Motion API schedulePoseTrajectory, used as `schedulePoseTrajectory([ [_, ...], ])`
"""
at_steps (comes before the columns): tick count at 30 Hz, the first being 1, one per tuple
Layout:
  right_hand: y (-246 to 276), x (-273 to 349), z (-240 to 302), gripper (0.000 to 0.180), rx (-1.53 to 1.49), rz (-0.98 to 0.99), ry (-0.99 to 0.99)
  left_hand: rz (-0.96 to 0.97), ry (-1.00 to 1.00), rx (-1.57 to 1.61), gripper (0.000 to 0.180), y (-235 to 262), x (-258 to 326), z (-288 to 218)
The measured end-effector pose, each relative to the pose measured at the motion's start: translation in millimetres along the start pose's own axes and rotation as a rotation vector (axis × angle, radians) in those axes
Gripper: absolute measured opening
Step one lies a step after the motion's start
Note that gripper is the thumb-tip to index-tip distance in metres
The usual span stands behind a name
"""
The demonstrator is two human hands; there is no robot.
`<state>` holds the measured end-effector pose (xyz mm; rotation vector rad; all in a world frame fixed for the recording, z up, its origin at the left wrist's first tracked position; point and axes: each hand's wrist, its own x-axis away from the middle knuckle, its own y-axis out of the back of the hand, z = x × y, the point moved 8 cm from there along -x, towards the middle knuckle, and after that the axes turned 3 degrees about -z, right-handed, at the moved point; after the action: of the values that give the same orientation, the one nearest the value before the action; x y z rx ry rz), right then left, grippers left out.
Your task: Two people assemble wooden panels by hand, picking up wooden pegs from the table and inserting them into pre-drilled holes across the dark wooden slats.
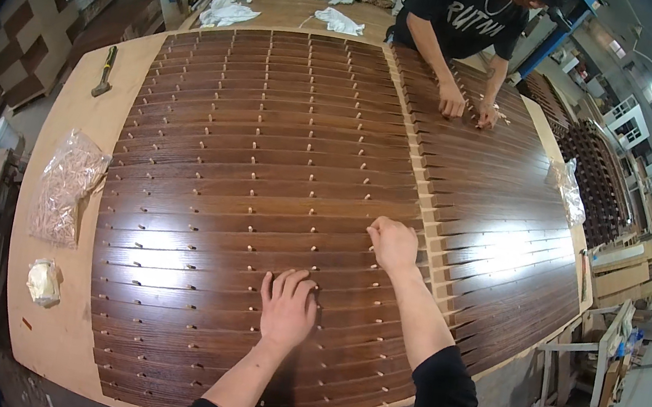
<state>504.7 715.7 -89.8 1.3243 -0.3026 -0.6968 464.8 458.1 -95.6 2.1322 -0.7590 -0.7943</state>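
Observation:
Long dark brown wood boards (261, 185) lie side by side on a pale panel, with rows of short wooden dowels (256, 145) standing up out of them. My left hand (290, 309) rests palm down over the near boards, fingers slightly bent and apart, with dowels close to its fingertips. Farther up and to the right, my right hand (393, 246) is closed in a pinch just above a board, left of a pale gap strip (422, 186). Whatever sits between its fingertips is hidden or too small to make out.
A hammer (104, 73), a clear bag of dowels (68, 188) and a small pale block-like item (43, 282) lie on the left panel margin. Across the table a co-worker's hands (451, 101) work at the far right boards. White cloths (229, 9) lie beyond; another plastic bag (571, 191) sits at right.

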Motion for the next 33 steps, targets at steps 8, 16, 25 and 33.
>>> schedulePoseTrajectory([
  [8,-4.8,-2.6,10.6,0.019,0.081,0.103,-0.051,-0.017,-0.012,-0.036,0.03,4.9,2.9,0.4],
  [16,-3.5,63.4,-27.1,0.032,-0.572,0.06,-0.342,0.01,-0.011,-0.046,0.029,3.5,3.8,-0.6],
  [25,5.7,53.3,-8.4,0.018,-0.356,-0.104,-0.185,0.015,-0.003,-0.035,0.03,-0.6,2.2,-3.9],
  [33,15.5,42.3,-17.8,0.018,-0.502,-0.095,-0.262,-0.021,-0.022,-0.045,0.028,1.2,3.8,-1.3],
])
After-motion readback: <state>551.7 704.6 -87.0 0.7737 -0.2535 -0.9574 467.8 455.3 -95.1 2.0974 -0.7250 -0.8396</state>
